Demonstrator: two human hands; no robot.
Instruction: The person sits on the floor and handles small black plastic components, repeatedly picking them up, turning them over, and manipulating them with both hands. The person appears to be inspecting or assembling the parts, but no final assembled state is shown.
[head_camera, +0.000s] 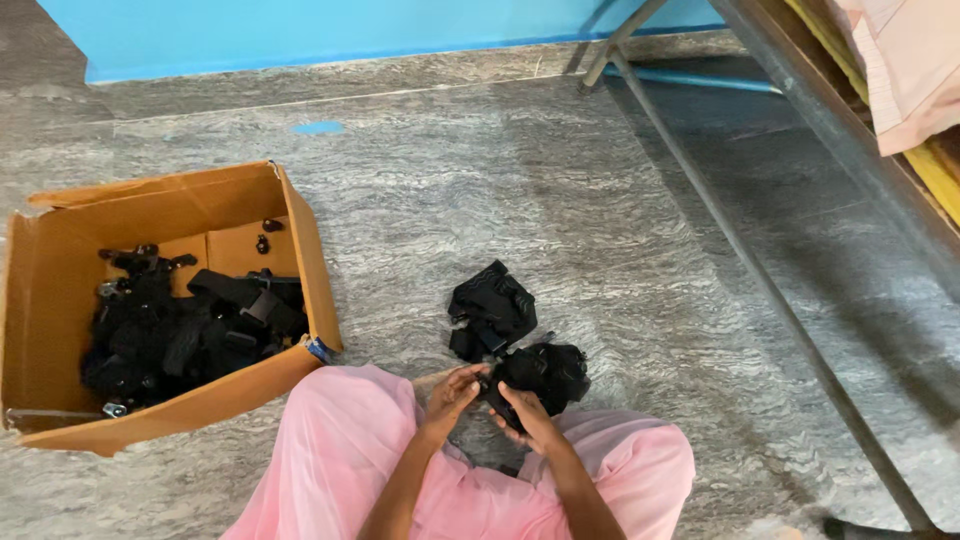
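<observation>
I sit on the floor with pink cloth over my knees. Both hands work on a black strap harness (545, 375) held just above my lap. My left hand (452, 392) grips its left end, fingers curled on a strap. My right hand (527, 415) holds the harness from below, fingers closed on it. A second black strap harness (492, 308) lies folded on the floor just beyond the held one, touching or nearly touching it.
An open cardboard box (310, 260) at my left holds a heap of several black strap harnesses (180, 330). Grey marbled floor (560, 190) stretches ahead to a blue wall. A metal bed frame (760, 270) runs along the right.
</observation>
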